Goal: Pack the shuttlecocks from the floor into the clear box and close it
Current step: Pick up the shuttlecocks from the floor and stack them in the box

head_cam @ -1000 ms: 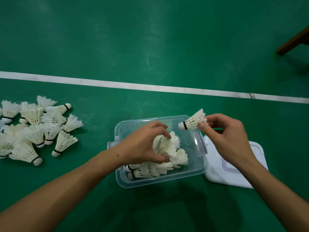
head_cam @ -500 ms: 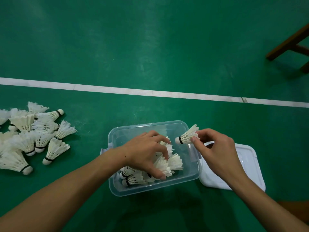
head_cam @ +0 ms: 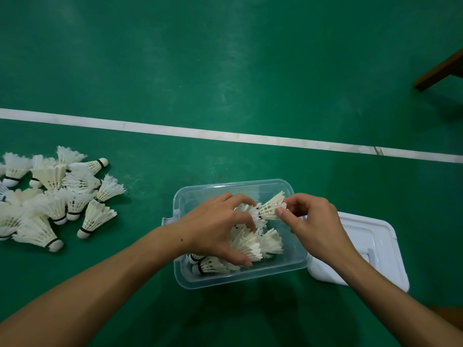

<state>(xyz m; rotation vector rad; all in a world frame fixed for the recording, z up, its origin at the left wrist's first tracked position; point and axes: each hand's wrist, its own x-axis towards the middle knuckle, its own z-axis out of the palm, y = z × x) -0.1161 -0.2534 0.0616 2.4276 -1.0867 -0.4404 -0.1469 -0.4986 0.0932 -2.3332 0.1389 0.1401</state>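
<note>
The clear box (head_cam: 276,272) stands open on the green floor with several white shuttlecocks (head_cam: 269,242) inside. My left hand (head_cam: 220,227) reaches into the box, its fingers curled round a bunch of shuttlecocks there. My right hand (head_cam: 310,219) pinches one shuttlecock (head_cam: 271,206) by its feathers over the box's far right part, cork pointing left toward the left hand's fingers. A pile of loose shuttlecocks (head_cam: 53,196) lies on the floor to the left. The box's white lid (head_cam: 375,244) lies flat to the right of the box.
A white court line (head_cam: 225,135) crosses the floor beyond the box. A brown wooden leg (head_cam: 441,71) juts in at the upper right. Bare green floor lies between the pile and the box.
My right hand has brought its shuttlecock down and left, from above the box's right rim into the box beside my left hand. My left hand has stayed on the shuttlecocks inside.
</note>
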